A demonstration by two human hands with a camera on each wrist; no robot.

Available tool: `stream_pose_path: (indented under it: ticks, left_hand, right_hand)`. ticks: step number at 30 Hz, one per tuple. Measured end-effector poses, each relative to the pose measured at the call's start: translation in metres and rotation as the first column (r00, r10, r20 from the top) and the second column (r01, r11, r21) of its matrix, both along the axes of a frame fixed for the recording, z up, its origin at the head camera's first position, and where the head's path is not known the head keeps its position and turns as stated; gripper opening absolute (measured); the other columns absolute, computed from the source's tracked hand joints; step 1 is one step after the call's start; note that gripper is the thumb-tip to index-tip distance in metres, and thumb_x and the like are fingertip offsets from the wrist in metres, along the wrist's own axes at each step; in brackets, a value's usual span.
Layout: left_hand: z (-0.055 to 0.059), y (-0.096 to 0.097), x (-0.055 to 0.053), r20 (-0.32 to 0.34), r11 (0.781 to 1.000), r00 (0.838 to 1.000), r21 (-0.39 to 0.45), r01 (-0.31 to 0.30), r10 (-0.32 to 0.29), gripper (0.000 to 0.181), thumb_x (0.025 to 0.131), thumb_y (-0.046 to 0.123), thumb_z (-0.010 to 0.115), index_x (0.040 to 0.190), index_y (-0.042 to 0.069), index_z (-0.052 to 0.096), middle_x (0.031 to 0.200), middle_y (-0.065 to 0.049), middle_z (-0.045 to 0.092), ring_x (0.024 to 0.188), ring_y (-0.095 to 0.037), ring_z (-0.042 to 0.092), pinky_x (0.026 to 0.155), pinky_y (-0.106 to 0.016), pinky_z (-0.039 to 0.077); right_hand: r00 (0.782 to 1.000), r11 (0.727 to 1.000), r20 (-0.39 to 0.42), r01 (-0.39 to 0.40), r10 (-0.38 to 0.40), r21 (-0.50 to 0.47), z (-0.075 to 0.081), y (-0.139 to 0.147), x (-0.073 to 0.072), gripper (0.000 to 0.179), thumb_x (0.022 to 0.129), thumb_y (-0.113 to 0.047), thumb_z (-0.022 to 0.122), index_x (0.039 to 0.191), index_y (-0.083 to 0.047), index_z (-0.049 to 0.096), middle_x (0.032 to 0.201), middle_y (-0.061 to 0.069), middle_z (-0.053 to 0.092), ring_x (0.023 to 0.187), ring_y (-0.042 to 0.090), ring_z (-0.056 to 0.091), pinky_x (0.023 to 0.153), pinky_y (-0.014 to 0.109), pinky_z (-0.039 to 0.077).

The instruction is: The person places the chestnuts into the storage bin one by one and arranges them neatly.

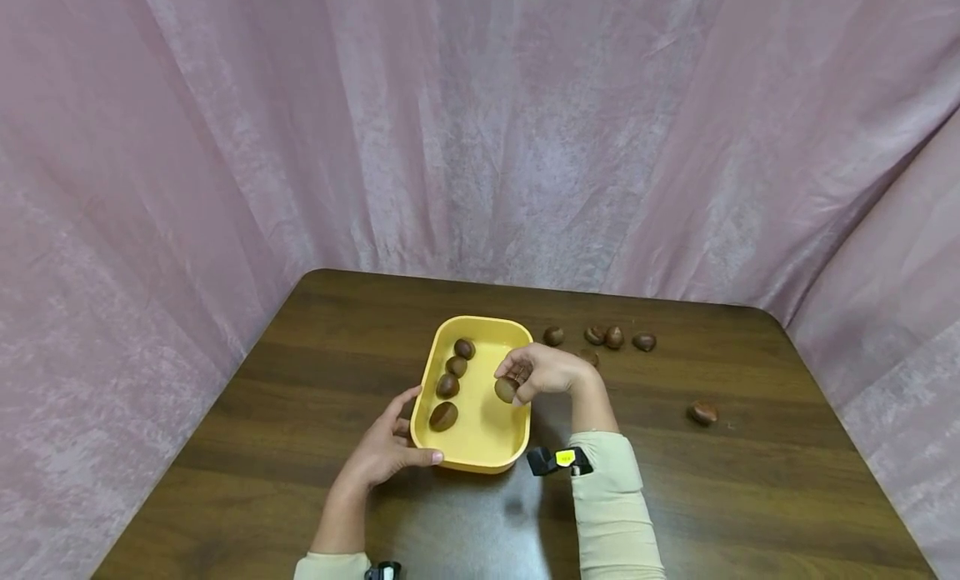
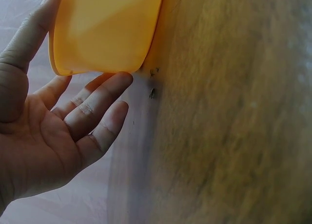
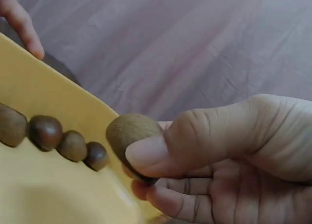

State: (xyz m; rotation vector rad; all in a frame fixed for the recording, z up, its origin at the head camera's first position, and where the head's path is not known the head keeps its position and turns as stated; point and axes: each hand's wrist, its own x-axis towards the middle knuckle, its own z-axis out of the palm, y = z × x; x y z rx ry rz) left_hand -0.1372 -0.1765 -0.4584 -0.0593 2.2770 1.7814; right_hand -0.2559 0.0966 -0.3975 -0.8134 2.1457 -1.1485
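Note:
Over the right half of a yellow plastic box [image 1: 477, 430], my right hand [image 1: 551, 370] pinches a brown chestnut [image 1: 506, 389] between thumb and fingers. The right wrist view shows that chestnut [image 3: 130, 131] close up, its pale dull end turned up. My left hand [image 1: 380, 453] holds the box by its near left corner, thumb at the front rim and fingers along the left wall. In the left wrist view its fingertips [image 2: 124, 80] touch the box's outside. Inside, several chestnuts [image 1: 447, 386] stand in a row along the left wall.
Right of the box, several loose chestnuts [image 1: 614, 337] lie on the dark wooden table [image 1: 285, 413], one partly behind the right wrist. Another chestnut [image 1: 702, 412] lies apart, farther right and nearer. A pink curtain [image 1: 480, 147] hangs behind the table's far edge.

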Motion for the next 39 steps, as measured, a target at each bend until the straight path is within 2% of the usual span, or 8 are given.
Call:
stream_pose_path:
  ticks: [6, 9, 13, 21, 30, 34, 39]
  left_hand:
    - [0.0, 0.0, 0.0, -0.002, 1.0, 1.0, -0.001, 0.0, 0.0, 0.102, 0.062, 0.01, 0.088, 0.144, 0.022, 0.028, 0.101, -0.024, 0.053, 0.079, -0.027, 0.063, 0.067, -0.038, 0.047]
    - [-0.001, 0.001, 0.003, 0.005, 1.0, 1.0, 0.005, 0.008, -0.008, 0.103, 0.062, 0.011, 0.087, 0.145, 0.021, 0.027, 0.102, -0.024, 0.054, 0.08, -0.027, 0.063, 0.067, -0.038, 0.047]
    - [-0.002, 0.001, 0.006, 0.012, 1.0, 1.0, 0.003, 0.005, -0.005, 0.103, 0.063, 0.011, 0.087, 0.145, 0.021, 0.026, 0.103, -0.024, 0.054, 0.08, -0.027, 0.063, 0.067, -0.038, 0.047]
    - [0.001, -0.003, 0.006, 0.016, 1.0, 1.0, 0.009, -0.001, 0.001, 0.103, 0.063, 0.01, 0.087, 0.145, 0.022, 0.026, 0.105, -0.025, 0.054, 0.081, -0.027, 0.063, 0.066, -0.038, 0.047]
    - [0.001, -0.003, 0.006, 0.022, 1.0, 1.0, 0.01, 0.001, -0.001, 0.103, 0.063, 0.011, 0.087, 0.145, 0.021, 0.025, 0.104, -0.024, 0.054, 0.082, -0.027, 0.063, 0.068, -0.039, 0.047]
    - [0.001, -0.006, 0.006, 0.028, 1.0, 1.0, 0.011, 0.001, -0.002, 0.103, 0.063, 0.01, 0.086, 0.145, 0.021, 0.025, 0.104, -0.024, 0.054, 0.082, -0.028, 0.063, 0.067, -0.039, 0.047]
    - [0.002, -0.008, 0.004, 0.015, 1.0, 1.0, 0.001, 0.0, 0.0, 0.102, 0.064, 0.01, 0.086, 0.145, 0.021, 0.026, 0.104, -0.024, 0.054, 0.082, -0.028, 0.063, 0.067, -0.039, 0.048]
  right_hand:
    - [0.992, 0.996, 0.099, -0.078, 0.074, 0.035, -0.01, -0.023, -0.003, 0.04, 0.063, 0.012, 0.074, 0.099, -0.002, 0.064, 0.084, 0.007, 0.063, 0.078, 0.017, 0.057, 0.069, 0.03, 0.047]
    - [0.991, 0.989, 0.093, -0.107, 0.098, 0.098, -0.018, -0.033, -0.001, 0.04, 0.062, 0.011, 0.073, 0.097, -0.007, 0.065, 0.083, 0.007, 0.062, 0.075, 0.016, 0.057, 0.065, 0.029, 0.047]
    - [0.984, 0.978, 0.132, -0.142, 0.122, 0.152, -0.028, -0.047, 0.001, 0.041, 0.063, 0.012, 0.072, 0.097, -0.01, 0.065, 0.085, 0.009, 0.061, 0.072, 0.015, 0.057, 0.062, 0.03, 0.048]
    - [0.971, 0.963, 0.209, -0.162, 0.117, 0.213, -0.037, -0.064, 0.0, 0.043, 0.065, 0.013, 0.074, 0.097, -0.013, 0.066, 0.081, 0.008, 0.061, 0.066, 0.013, 0.055, 0.062, 0.033, 0.046]
    - [0.954, 0.966, 0.268, -0.188, 0.137, 0.175, -0.054, -0.074, 0.004, 0.041, 0.067, 0.013, 0.071, 0.102, -0.008, 0.066, 0.077, 0.007, 0.065, 0.061, 0.013, 0.053, 0.057, 0.027, 0.044]
    - [0.947, 0.964, 0.289, -0.2, 0.143, 0.177, -0.052, -0.08, 0.006, 0.043, 0.068, 0.016, 0.066, 0.105, -0.007, 0.065, 0.074, 0.007, 0.066, 0.062, 0.013, 0.055, 0.061, 0.028, 0.046]
    - [0.918, 0.968, 0.377, -0.195, 0.122, 0.16, -0.043, -0.086, 0.005, 0.041, 0.073, 0.016, 0.064, 0.11, -0.002, 0.063, 0.078, 0.009, 0.064, 0.069, 0.016, 0.058, 0.07, 0.035, 0.051]
